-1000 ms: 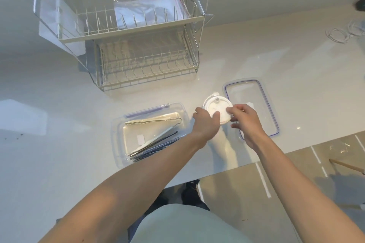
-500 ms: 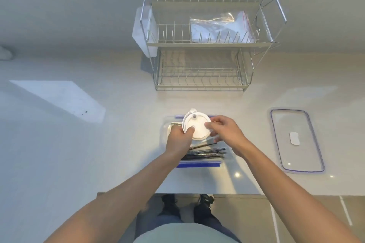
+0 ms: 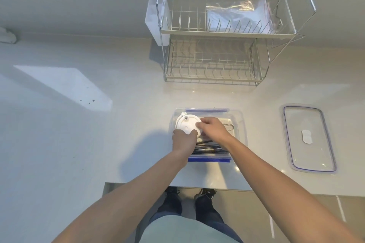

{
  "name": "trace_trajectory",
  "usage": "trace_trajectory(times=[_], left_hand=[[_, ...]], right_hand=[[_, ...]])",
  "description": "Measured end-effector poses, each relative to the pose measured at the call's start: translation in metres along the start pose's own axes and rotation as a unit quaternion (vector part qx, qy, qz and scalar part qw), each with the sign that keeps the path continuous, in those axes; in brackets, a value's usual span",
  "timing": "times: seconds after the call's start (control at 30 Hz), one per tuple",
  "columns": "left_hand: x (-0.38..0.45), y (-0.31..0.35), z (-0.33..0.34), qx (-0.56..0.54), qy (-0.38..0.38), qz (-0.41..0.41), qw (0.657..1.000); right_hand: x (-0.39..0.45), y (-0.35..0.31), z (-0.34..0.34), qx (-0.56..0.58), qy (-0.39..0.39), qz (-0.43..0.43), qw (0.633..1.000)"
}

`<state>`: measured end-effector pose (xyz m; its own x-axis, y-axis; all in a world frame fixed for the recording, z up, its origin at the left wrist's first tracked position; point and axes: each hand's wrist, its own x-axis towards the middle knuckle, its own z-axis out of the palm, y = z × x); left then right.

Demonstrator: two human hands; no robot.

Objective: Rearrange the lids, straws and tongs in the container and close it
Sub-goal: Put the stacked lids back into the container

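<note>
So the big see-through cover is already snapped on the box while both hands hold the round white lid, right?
Not quite. The head view shows the see-through cover lying on the counter to the right, apart from the box, which is open. Both hands, left and right, do hold the round white lid over it.

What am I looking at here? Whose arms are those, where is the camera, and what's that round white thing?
There's no machine here, just a person. The camera sits on their head and looks down, so you see their own arms and even their shoes. The left hand and right hand together hold a round white lid over a clear plastic container on the pale counter. Inside the box lie dark straws and metal tongs, partly hidden. The container's own flat cover lies apart on the right. Behind stands a wire dish rack with a plastic bag in its top shelf.
</note>
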<state>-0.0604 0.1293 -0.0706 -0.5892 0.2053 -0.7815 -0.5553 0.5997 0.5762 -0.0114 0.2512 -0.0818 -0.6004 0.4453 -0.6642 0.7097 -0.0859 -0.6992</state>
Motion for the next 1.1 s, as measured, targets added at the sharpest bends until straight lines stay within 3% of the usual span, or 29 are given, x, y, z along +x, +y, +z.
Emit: trace_trajectory(times=[0.63,0.9,1.1], left_hand=[[0.000,0.004,-0.005,0.012,-0.035,-0.013,0.999],[0.000,0.003,-0.006,0.029,-0.036,-0.013,0.999],[-0.007,0.011,-0.006,0.042,-0.035,0.009,0.998]], right_hand=[[0.010,0.000,0.004,-0.096,-0.018,-0.001,0.995],[0.010,0.010,0.009,-0.145,-0.027,-0.054,0.988],[0.002,0.005,0.011,-0.190,0.029,-0.078,0.978]])
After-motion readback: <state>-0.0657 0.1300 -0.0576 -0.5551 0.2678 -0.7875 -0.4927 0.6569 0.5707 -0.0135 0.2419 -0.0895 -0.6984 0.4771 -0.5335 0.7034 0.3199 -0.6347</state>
